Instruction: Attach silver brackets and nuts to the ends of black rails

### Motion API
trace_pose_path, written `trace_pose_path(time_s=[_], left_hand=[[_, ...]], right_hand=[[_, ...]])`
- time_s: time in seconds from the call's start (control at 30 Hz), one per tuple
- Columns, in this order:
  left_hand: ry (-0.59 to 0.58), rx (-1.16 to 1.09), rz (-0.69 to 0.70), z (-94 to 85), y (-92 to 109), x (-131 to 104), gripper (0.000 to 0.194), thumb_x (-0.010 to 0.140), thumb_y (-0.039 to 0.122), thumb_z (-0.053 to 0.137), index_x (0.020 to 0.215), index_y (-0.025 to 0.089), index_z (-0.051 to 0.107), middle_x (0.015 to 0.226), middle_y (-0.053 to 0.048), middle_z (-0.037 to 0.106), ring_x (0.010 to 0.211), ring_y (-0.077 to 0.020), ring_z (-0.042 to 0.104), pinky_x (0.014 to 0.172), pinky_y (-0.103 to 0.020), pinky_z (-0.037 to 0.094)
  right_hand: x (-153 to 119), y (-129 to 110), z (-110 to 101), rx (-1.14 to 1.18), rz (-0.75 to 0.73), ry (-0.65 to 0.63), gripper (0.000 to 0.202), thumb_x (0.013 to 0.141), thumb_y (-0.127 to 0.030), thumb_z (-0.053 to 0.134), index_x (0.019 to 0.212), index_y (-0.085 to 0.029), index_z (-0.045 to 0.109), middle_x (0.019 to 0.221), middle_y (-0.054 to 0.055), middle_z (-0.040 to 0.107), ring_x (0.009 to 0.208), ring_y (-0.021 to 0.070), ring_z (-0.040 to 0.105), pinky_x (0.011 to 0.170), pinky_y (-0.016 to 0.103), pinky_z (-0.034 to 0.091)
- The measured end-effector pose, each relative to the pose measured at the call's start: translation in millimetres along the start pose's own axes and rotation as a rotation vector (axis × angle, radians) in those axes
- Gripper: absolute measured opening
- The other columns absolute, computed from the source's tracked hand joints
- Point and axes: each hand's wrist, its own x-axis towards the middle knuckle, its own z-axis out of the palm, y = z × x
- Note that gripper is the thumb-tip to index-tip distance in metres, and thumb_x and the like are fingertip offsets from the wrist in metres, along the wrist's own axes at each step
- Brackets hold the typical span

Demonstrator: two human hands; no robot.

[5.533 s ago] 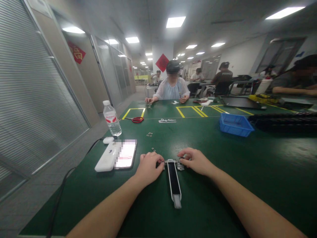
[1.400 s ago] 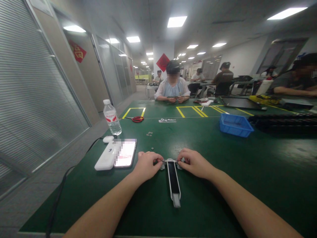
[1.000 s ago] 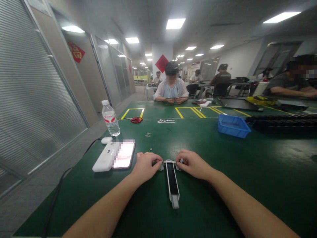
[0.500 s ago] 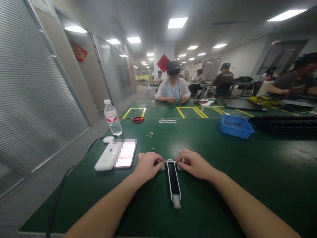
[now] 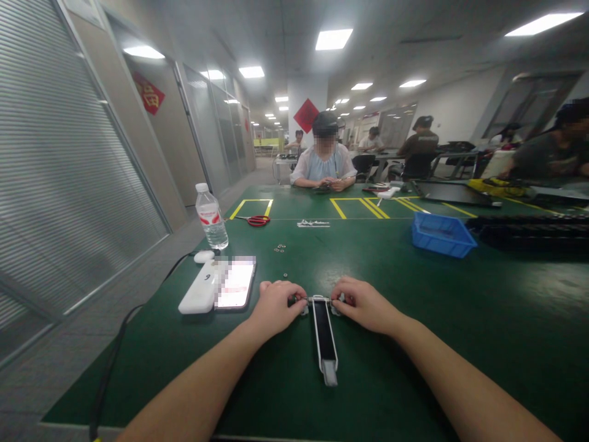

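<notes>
A long narrow device with a white frame and dark centre (image 5: 325, 334) lies on the green table (image 5: 391, 393), its grey tab pointing toward me. A thin metal crosspiece sits at its far end. My left hand (image 5: 280, 305) pinches the left end of this crosspiece, and my right hand (image 5: 361, 304) pinches the right end. Small metal brackets show partly beneath the fingertips on both sides; the fingers hide the rest. Several tiny metal parts (image 5: 280, 248) lie beyond my left hand, with one small nut (image 5: 285, 275) closer to it.
At the left are a water bottle (image 5: 211, 218), a white case (image 5: 200, 291) and a lit phone (image 5: 235, 283). Red-handled scissors (image 5: 258, 220) lie farther back. A blue tray (image 5: 442, 234) stands to the right, near black racks (image 5: 534, 233). A person (image 5: 324, 156) sits opposite.
The view has shifted slightly. Both my hands keep their grip at the device's far end. The person opposite has brought their hands together.
</notes>
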Motion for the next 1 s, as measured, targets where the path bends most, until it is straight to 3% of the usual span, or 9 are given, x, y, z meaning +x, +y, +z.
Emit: trace_pose_path(time_s=[0.23,0.47,0.83,1.0], left_hand=[[0.032,-0.041,-0.008,1.6,-2.3,0.2,0.012,0.085,0.024,0.058,0.091,0.023,0.069,0.093,0.0,0.07,0.09,-0.0199,0.062,0.088,-0.038,0.036],[0.024,0.019,-0.03,0.4,-0.3,-0.8,0.013,0.085,0.028,0.06,0.093,0.023,0.069,0.103,-0.003,0.069,0.104,-0.025,0.058,0.088,-0.04,0.037],[0.05,-0.025,-0.011,-2.2,2.1,-2.2,0.013,0.086,0.024,0.056,0.084,0.022,0.068,0.098,-0.002,0.071,0.098,-0.0224,0.06,0.09,-0.041,0.035],[0.036,-0.008,-0.033,-0.2,1.4,-1.3,0.01,0.083,0.024,0.061,0.091,0.022,0.066,0.099,-0.002,0.069,0.098,-0.0232,0.06,0.09,-0.042,0.036]], right_hand=[[0.1,-0.5,-0.6,0.003,0.008,-0.003,0.009,0.084,-0.014,0.058,0.085,-0.017,0.066,0.085,0.003,0.057,0.068,0.0124,0.051,0.064,0.025,0.041],[0.2,-1.7,-0.5,0.014,0.004,-0.009,0.008,0.084,-0.012,0.058,0.084,-0.016,0.065,0.086,0.003,0.057,0.069,0.0121,0.052,0.065,0.024,0.041],[-0.2,-0.7,-0.4,0.018,-0.001,-0.01,0.009,0.084,-0.015,0.057,0.084,-0.017,0.065,0.086,0.003,0.057,0.069,0.0126,0.052,0.065,0.026,0.043],[0.0,-1.1,-0.5,0.01,0.007,-0.012,0.009,0.084,-0.015,0.057,0.085,-0.017,0.066,0.086,0.003,0.058,0.069,0.0128,0.052,0.065,0.026,0.042]])
